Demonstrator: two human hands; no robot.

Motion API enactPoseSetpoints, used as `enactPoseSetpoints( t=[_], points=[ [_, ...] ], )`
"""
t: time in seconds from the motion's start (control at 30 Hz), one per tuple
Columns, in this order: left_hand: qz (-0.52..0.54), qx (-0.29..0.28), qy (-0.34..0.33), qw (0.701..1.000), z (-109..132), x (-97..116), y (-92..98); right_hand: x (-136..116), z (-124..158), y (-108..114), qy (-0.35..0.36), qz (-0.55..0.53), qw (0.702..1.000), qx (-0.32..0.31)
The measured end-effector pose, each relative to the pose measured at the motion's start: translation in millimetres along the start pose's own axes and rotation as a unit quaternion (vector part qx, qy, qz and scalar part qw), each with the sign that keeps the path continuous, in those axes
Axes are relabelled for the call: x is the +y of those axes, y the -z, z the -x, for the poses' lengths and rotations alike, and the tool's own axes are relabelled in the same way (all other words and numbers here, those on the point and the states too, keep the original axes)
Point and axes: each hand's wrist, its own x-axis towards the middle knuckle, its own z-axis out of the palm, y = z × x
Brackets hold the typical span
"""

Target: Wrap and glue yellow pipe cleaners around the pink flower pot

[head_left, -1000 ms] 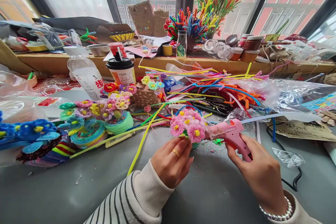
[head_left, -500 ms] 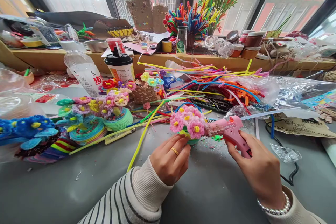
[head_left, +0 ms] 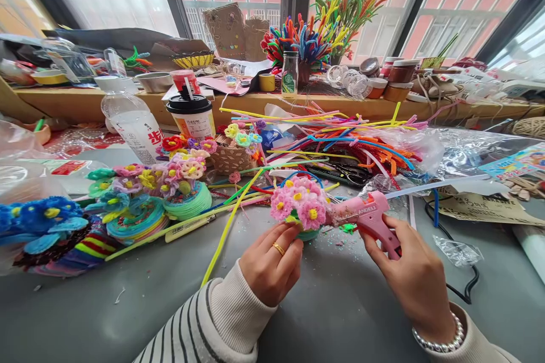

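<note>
My left hand (head_left: pixel 271 264), with a gold ring, is closed around the green base of a small pink pipe-cleaner flower bouquet (head_left: pixel 299 202) and holds it just above the grey table (head_left: pixel 128 306). My right hand (head_left: pixel 415 278) grips the handle of a pink glue gun (head_left: pixel 367 215). The gun's nozzle points left and meets the right side of the bouquet. A clear glue stick (head_left: pixel 430 187) juts from the gun's back toward the right.
Finished pipe-cleaner flower baskets (head_left: pixel 170 187) and blue flowers (head_left: pixel 42 221) crowd the left. A heap of loose coloured pipe cleaners (head_left: pixel 340 142) lies behind the bouquet. A water bottle (head_left: pixel 131 125), a lidded cup (head_left: pixel 191 113), jars on the wooden sill (head_left: pixel 85 99), plastic wrap (head_left: pixel 462 252) and a black cord (head_left: pixel 468 289) on the right.
Both hands and the bouquet stay together with only small shifts; the view has swung slightly, so everything sits a little further left and lower than half a second ago.
</note>
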Motion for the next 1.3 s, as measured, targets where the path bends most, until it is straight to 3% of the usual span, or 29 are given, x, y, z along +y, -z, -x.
enactPoseSetpoints(
  t=[1.3],
  points=[
    [-0.001,0.008,0.000,1.000,2.9,-1.3,-3.6,4.8,3.1,-4.8,0.051,0.002,0.998,0.041]
  ],
)
